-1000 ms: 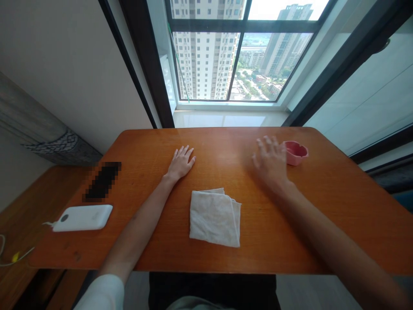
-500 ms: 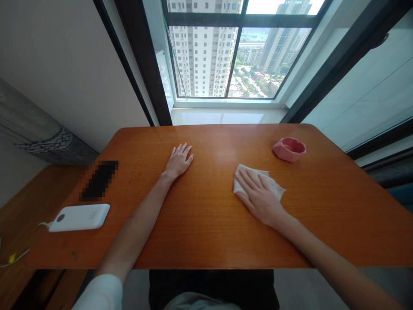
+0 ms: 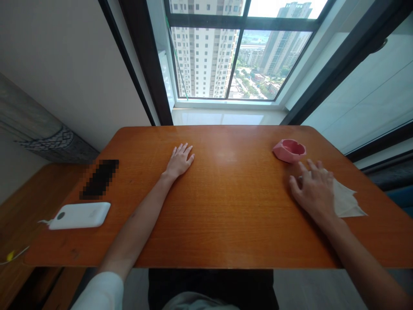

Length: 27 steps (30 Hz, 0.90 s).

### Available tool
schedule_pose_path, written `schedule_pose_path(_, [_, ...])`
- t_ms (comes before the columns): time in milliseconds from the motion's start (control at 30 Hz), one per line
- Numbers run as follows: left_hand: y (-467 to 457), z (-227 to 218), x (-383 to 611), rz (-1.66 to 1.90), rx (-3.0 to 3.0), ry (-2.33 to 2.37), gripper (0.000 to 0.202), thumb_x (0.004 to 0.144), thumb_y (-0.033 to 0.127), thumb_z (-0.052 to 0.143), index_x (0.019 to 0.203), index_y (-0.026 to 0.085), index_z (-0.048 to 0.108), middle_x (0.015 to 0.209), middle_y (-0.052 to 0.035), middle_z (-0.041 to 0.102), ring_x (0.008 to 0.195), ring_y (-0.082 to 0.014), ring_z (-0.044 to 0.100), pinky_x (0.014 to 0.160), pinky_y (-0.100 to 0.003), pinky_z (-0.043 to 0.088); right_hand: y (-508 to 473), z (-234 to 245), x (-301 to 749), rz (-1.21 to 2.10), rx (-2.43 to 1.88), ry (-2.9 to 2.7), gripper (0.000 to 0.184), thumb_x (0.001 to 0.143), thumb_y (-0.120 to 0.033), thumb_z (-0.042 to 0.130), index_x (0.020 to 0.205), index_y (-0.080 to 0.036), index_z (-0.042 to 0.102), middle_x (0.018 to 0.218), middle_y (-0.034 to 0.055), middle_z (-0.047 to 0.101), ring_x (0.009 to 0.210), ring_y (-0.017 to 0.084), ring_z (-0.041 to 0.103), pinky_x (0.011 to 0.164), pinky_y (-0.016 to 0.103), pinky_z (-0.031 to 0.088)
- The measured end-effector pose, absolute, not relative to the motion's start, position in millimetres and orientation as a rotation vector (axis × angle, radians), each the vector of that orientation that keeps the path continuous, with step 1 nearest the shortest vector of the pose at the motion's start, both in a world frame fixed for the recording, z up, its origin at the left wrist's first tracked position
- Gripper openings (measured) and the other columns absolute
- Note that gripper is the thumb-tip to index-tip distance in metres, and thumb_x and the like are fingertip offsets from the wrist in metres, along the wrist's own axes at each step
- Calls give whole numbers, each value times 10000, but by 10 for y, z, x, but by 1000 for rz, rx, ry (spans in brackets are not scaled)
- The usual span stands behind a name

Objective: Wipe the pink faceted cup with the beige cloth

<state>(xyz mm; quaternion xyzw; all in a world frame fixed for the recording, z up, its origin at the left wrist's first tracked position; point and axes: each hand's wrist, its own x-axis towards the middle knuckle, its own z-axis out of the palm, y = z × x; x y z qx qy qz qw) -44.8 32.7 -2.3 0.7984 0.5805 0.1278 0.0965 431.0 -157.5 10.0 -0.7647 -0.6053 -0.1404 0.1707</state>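
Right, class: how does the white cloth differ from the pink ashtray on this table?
The white cloth is flat, thin and soft, pressed under the right hand; the pink ashtray is a hollow, rigid-looking dish, with no hand on it. Both lie on the wooden table.

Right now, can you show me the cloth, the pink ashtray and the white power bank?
White cloth (image 3: 345,202): head view, on its exposed corner.
Pink ashtray (image 3: 288,150): head view, on its rim.
White power bank (image 3: 79,215): head view, on its top face.

Tall window (image 3: 240,22) overlooking high-rise towers (image 3: 204,60)
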Motion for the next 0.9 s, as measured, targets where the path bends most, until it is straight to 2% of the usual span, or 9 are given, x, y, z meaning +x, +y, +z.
schedule_pose_path(67, [338, -45, -457, 389, 2371, 1718, 657, 1162, 480, 408, 1739, 179, 496, 1880, -116, 381, 1793, -334, 316, 1506, -566, 211, -1397, 119, 3893, -314, -1966, -1942, 720, 1137, -487, 336, 1748, -133, 471, 1861, 219, 418, 1808, 372, 254, 1454, 673, 235])
schedule_pose_path(167, [349, -67, -473, 403, 2379, 1721, 642, 1161, 486, 411, 1733, 210, 502, 1876, -102, 394, 1791, -328, 323, 1503, -572, 221, -972, 98, 3283, -61, -1845, -2155, 680, 1162, -486, 330, 1725, -147, 506, 1851, 190, 451, 1778, 388, 331, 1433, 700, 270])
schedule_pose_path(333, [350, -73, -490, 392, 2389, 1720, 639, 1165, 484, 401, 1730, 205, 507, 1875, -105, 397, 1788, -328, 330, 1501, -567, 231, -145, 79, 2676, 76, -1964, -2125, 704, 1174, -466, 281, 1775, -127, 421, 1913, 164, 325, 1810, 396, 228, 1437, 748, 175])
schedule_pose_path(467, [343, -75, -489, 386, 2390, 1724, 641, 1169, 487, 397, 1730, 197, 504, 1879, -111, 388, 1790, -328, 323, 1503, -561, 220, 122, 80, 2594, 156, -2082, -2089, 780, 1172, -566, 268, 1819, -132, 325, 1933, 152, 261, 1815, 414, 199, 1436, 772, 109])
schedule_pose_path(600, [331, -66, -480, 383, 2380, 1726, 644, 1170, 490, 407, 1733, 192, 499, 1880, -115, 386, 1794, -327, 312, 1505, -559, 207, 84, 45, 2644, 168, -2076, -2117, 767, 1174, -571, 270, 1817, -159, 346, 1933, 140, 270, 1812, 401, 219, 1450, 731, 138])
schedule_pose_path(900, [303, -21, -487, 374, 2379, 1725, 647, 1169, 487, 401, 1731, 182, 503, 1876, -122, 392, 1792, -325, 320, 1507, -551, 212, 82, 31, 2650, 167, -2071, -2109, 762, 1168, -571, 285, 1809, -166, 370, 1928, 144, 286, 1806, 407, 235, 1445, 737, 144])
